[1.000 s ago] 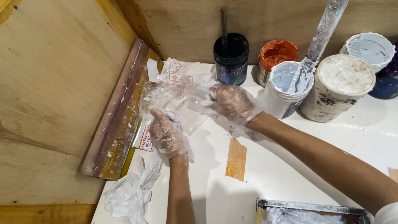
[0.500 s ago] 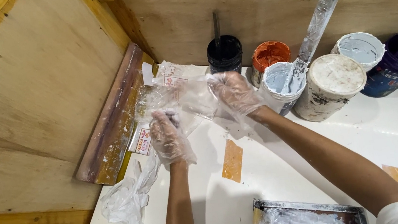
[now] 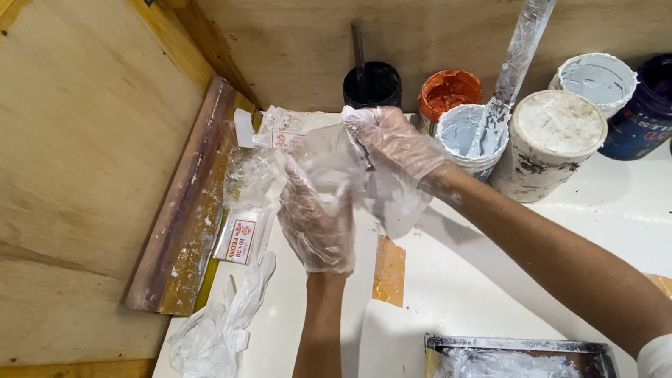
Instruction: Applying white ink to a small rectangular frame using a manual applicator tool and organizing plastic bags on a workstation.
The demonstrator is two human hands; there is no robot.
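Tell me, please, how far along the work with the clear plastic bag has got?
Done: both hands wear thin gloves, and paint tubs stand open. In hand: the left hand and right hand hold a clear plastic bag between them. Left: the crumpled glove lies untouched.

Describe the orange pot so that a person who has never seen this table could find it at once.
Look at the row of paint pots along the wooden back wall of the white table. The orange pot stands second from the left, between the black pot and the pale blue pot holding a spatula. Only it is orange inside.
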